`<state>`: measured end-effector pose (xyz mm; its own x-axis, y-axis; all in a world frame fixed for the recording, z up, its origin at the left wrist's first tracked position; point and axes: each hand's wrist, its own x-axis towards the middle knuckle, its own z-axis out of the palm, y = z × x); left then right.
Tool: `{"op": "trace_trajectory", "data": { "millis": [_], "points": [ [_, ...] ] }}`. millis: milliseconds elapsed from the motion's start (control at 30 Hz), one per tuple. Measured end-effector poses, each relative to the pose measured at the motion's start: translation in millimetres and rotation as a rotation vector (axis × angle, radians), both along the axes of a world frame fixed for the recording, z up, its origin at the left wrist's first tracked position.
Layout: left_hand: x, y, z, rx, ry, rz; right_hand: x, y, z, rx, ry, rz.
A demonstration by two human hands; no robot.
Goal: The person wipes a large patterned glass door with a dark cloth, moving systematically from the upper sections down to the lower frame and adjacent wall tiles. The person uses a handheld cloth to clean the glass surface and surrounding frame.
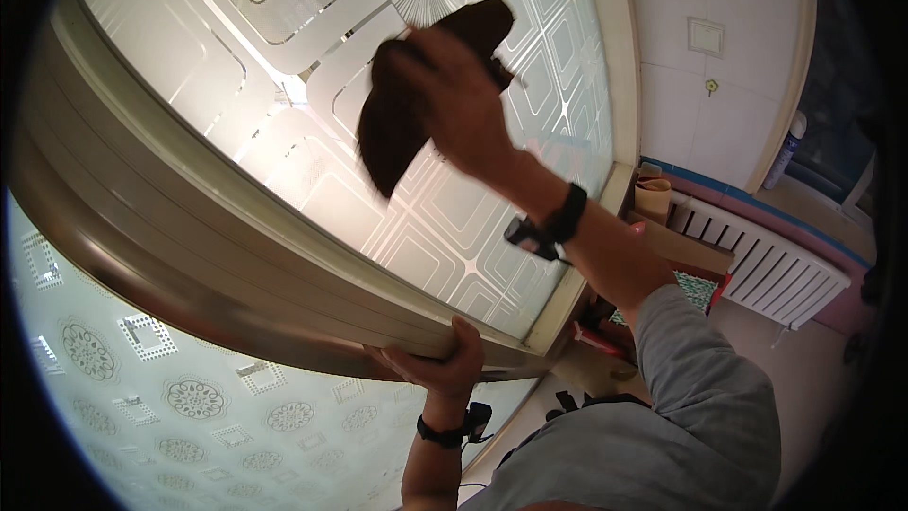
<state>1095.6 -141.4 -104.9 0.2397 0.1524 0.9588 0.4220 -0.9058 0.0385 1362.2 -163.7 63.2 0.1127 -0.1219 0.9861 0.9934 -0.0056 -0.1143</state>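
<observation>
Dark brown cloth [401, 121] hangs in folds from my right hand [454, 99], which is held against or just over the patterned glass panel [425, 220]; whether the cloth touches the glass cannot be told. The hand is somewhat blurred. My left hand [443, 362] grips the edge of the pale frame rail [305, 298] at the lower side of that panel, thumb over the top. Below the rail lies a second frosted glass surface [195, 397] with flower and square patterns. Both wrists wear black straps with small devices.
At the right, a white radiator [759, 262] stands under a tiled wall [674, 106] with a switch plate [706, 37]. An open cardboard box [688, 241] and a beige roll [652, 197] sit beside the frame's corner. A spray can [786, 149] stands on a sill.
</observation>
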Motion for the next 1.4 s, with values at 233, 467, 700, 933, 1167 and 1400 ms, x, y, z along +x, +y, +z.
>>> {"op": "trace_trajectory", "data": {
  "millis": [233,467,700,933,1167,1400],
  "points": [
    [-1.5,-2.4,-7.5,-0.013,-0.011,0.003,143.2,-19.8,-39.6,0.216,0.230,-0.208],
    [0.8,-0.9,-6.0,-0.018,-0.026,-0.051,131.5,-27.0,-65.4,0.158,0.095,0.136],
    [-1.9,-1.9,-10.2,0.005,0.008,0.040,-20.1,2.7,12.1,-0.032,-0.154,0.329],
    [-3.4,-3.1,-13.5,-0.025,-0.006,0.033,-27.0,11.9,103.1,0.030,-0.301,0.072],
    [-10.4,-0.4,-11.1,-0.025,0.026,0.077,109.3,-4.5,71.3,0.222,-0.172,-0.230],
    [-12.7,-3.7,-1.7,0.019,0.085,0.116,226.8,-31.6,-87.2,-0.383,0.409,-1.080]
  ]
}}
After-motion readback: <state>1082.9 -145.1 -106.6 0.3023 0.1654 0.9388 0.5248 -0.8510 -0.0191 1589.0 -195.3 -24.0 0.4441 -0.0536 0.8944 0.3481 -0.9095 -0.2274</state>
